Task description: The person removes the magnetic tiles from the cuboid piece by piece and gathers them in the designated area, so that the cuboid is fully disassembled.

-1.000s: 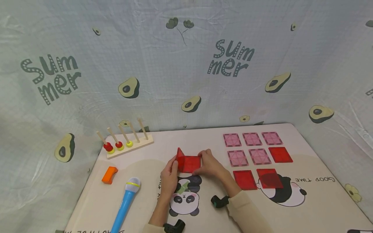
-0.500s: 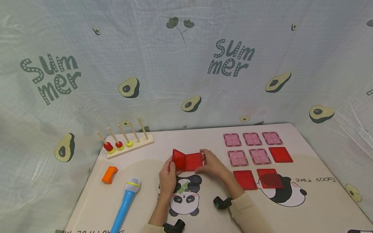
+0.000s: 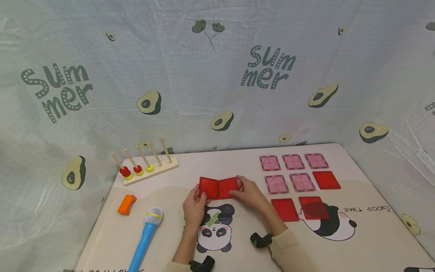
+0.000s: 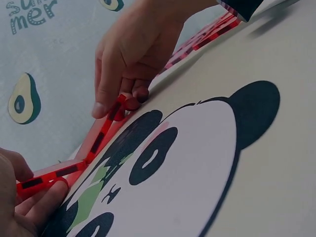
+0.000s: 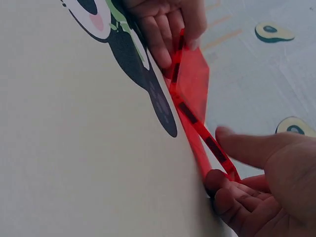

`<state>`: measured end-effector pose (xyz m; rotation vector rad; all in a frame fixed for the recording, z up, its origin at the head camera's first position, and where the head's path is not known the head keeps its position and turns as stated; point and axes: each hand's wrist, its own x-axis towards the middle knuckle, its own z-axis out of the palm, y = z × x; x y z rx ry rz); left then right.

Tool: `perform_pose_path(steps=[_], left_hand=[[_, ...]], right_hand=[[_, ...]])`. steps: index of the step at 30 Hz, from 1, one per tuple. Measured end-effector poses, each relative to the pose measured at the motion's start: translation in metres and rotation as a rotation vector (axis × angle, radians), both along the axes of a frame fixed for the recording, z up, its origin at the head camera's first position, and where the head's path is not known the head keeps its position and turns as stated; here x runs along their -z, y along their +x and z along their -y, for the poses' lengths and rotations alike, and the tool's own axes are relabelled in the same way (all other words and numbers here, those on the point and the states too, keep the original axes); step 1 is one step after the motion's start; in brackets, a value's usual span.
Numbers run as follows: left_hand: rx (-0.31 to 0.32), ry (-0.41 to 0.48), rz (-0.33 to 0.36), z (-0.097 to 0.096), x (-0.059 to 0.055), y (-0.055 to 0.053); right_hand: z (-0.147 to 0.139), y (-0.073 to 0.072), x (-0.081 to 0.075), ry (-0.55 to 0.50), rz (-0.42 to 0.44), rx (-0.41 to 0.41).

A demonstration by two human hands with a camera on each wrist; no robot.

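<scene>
Two translucent red magnetic tiles meet along one edge just above the panda print in the head view, standing in a shallow V. My left hand (image 3: 193, 207) pinches the left tile (image 3: 208, 187) at its outer side. On the other side, my right hand (image 3: 250, 193) holds the right tile (image 3: 227, 187) by its outer edge, thumb at its face and fingers behind. Dark magnets show along the rim of the right tile (image 5: 207, 137) in the right wrist view, with the left tile (image 5: 194, 74) angled away beyond it.
Pink tiles (image 3: 293, 162) and several red tiles (image 3: 284, 210) lie in rows at the right. At the left are a wooden peg stand (image 3: 154, 172) with red and yellow beads, an orange block (image 3: 126, 204) and a blue toy microphone (image 3: 145, 236). A printed curtain (image 3: 190, 75) hangs behind.
The left tile has swung from nearly upright, edge-on, to facing the head camera, opening the angle between the tiles. Both hands have kept hold; the right tile has tilted up and shifted slightly right.
</scene>
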<state>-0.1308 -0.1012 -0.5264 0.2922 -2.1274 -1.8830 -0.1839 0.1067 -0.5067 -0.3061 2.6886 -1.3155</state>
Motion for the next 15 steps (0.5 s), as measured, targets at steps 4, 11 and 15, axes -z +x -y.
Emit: perform_pose_path(steps=[4,11,15], left_hand=[[-0.010,0.000,0.019,-0.0002,0.0002,0.0003],[-0.037,0.014,0.030,-0.0023,-0.0071,0.0005],[-0.043,0.008,0.034,-0.0019,-0.0064,0.0004]], right_hand=[[0.0007,0.0009,0.0016,-0.022,-0.045,0.016],[0.0009,0.0031,0.0016,-0.021,-0.054,0.047],[0.0005,0.0046,-0.0004,-0.032,-0.067,0.055]])
